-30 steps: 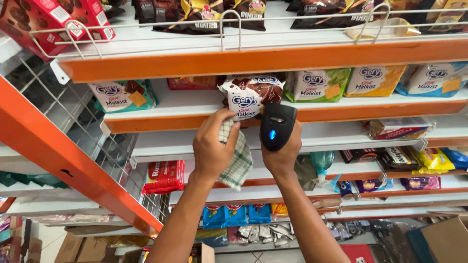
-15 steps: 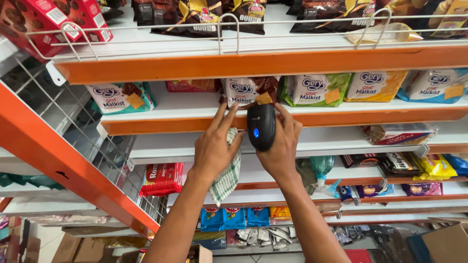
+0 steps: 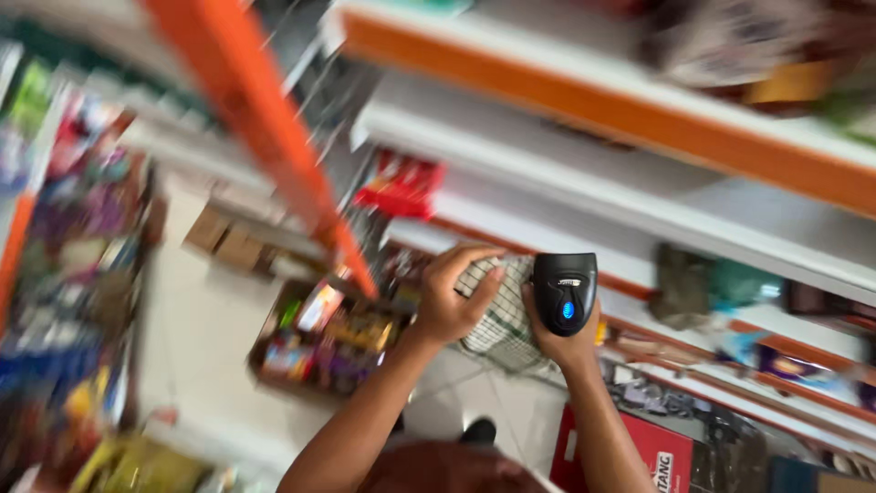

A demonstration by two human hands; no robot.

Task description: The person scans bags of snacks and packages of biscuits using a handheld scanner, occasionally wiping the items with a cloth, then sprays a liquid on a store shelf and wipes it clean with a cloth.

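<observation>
Item: black handheld scanner [image 3: 565, 292], grasped in my right hand [image 3: 558, 338], blue light facing me, raised before the white shelf [image 3: 584, 196]. Item: checked cloth [image 3: 500, 315], bunched between both hands; my left hand [image 3: 453, 297] curls its fingers [image 3: 482, 283] over it. Beyond: red packet [image 3: 401, 185], blurred.

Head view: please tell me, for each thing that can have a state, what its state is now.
Black scanner: held upright in the right hand, blue light on.
Checked cloth: gripped and bunched in the left hand, beside the scanner.
Red packet: lying on a white shelf, blurred.
Cardboard box of snacks: open, on the floor, filled.
Red carton: on the floor below the right arm, partly hidden.
</observation>
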